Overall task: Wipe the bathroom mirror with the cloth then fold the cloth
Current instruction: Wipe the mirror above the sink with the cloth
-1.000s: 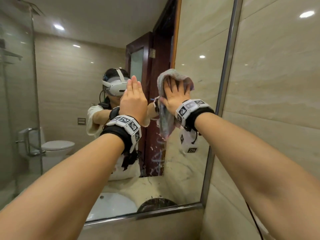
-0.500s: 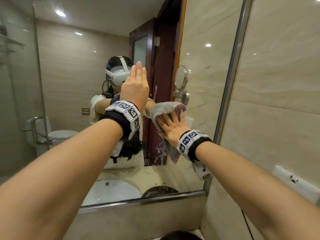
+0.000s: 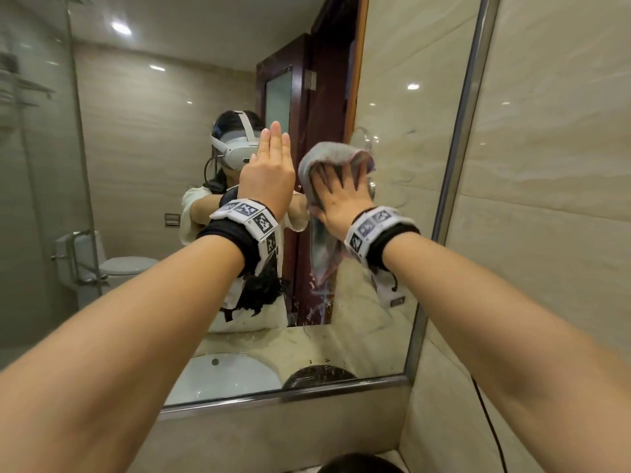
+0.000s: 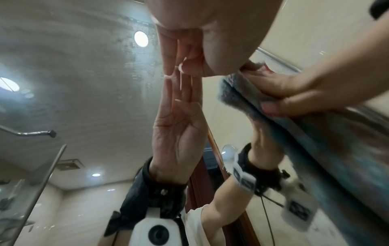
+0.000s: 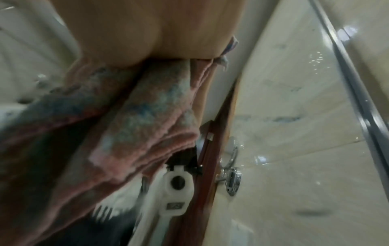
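A large wall mirror (image 3: 403, 233) with a metal frame fills the head view. My right hand (image 3: 336, 191) presses a grey-pink cloth (image 3: 333, 155) flat against the glass with spread, straight fingers; the cloth's tail hangs below my palm. My left hand (image 3: 269, 169) rests flat on the glass just left of it, fingers straight and together. In the left wrist view my left fingers (image 4: 174, 55) meet their own reflection, and the cloth (image 4: 235, 93) lies under my right fingers (image 4: 290, 101). The right wrist view shows the bunched cloth (image 5: 147, 113) blurred under my palm.
The mirror's metal frame (image 3: 457, 165) runs down the right side and along the bottom, with beige wall tiles (image 3: 546, 165) beyond. Water marks (image 3: 319, 308) speckle the lower glass. Reflected are a white sink (image 3: 222, 373), a toilet (image 3: 116, 268), a dark wooden door (image 3: 307, 131) and a glass shower screen (image 3: 41, 182).
My right hand swept the cloth down the glass and has now come back up beside my left hand. The left hand stays flat on the mirror.
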The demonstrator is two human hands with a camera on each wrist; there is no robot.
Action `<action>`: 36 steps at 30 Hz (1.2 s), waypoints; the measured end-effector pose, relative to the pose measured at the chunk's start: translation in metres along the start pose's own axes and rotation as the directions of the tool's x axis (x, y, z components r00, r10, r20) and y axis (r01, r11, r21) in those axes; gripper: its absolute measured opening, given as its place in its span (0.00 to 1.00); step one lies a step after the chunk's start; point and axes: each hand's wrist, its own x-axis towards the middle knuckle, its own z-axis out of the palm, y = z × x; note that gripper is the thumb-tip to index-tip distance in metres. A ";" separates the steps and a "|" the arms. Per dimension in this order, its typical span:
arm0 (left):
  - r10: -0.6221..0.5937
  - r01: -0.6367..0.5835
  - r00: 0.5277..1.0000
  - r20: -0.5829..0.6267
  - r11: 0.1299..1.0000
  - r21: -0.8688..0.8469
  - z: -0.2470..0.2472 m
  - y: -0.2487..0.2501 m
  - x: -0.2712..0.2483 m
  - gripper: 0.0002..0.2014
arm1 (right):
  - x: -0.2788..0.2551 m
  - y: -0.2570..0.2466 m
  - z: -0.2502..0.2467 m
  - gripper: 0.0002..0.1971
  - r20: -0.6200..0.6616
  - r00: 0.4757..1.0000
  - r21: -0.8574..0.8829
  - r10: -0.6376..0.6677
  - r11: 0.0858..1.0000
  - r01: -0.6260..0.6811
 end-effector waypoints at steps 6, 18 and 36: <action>0.006 -0.009 0.999 -0.052 0.999 -0.040 0.009 0.001 0.003 0.27 | -0.026 0.007 0.026 0.29 0.122 0.932 -0.183 -0.340 0.916 0.358; 0.044 -0.044 0.992 -0.118 0.999 0.003 0.015 -0.001 0.009 0.25 | 0.033 0.074 -0.024 0.37 0.155 0.750 0.540 0.643 0.581 -0.609; 0.040 -0.047 0.980 -0.195 0.998 -0.030 0.029 0.003 0.010 0.28 | 0.023 0.059 -0.032 0.34 -0.006 0.881 0.381 0.472 0.816 -0.435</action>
